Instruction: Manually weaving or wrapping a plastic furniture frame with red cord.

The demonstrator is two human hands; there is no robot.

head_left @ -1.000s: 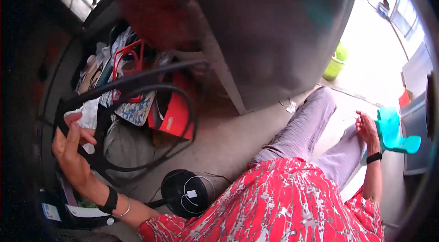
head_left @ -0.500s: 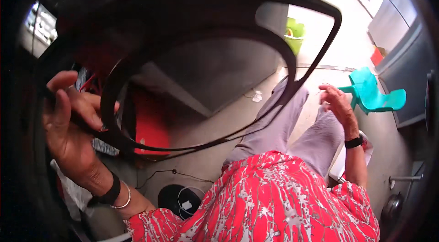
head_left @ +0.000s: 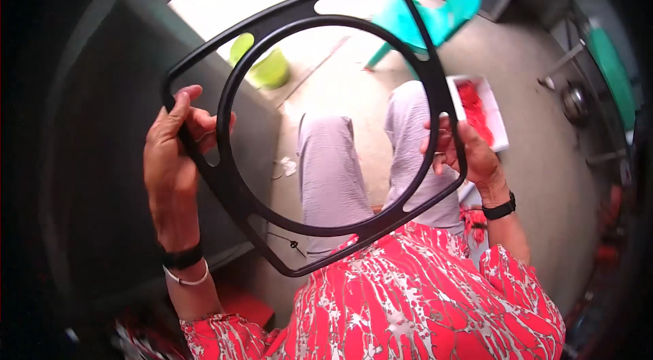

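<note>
I hold a black plastic frame (head_left: 272, 23), roughly square outside with a large round opening, up in front of me above my lap. My left hand (head_left: 170, 156) grips its left edge, thumb over the front. My right hand (head_left: 466, 152) grips the right edge from behind, fingers curled around the rim. Both wrists wear a dark band. Through the opening I see my grey trousers (head_left: 333, 169) and the concrete floor.
A large dark panel (head_left: 81, 156) stands at my left. On the floor ahead are a lime-green bucket (head_left: 269, 71), a teal plastic chair (head_left: 442, 13), and a white tray with red pieces (head_left: 486, 112). Metal stands are at the far right (head_left: 578, 95).
I have turned from the cluttered left side to face forward. The frame has come up in front of me, and my right hand, earlier resting by my knee, now grips its right edge.
</note>
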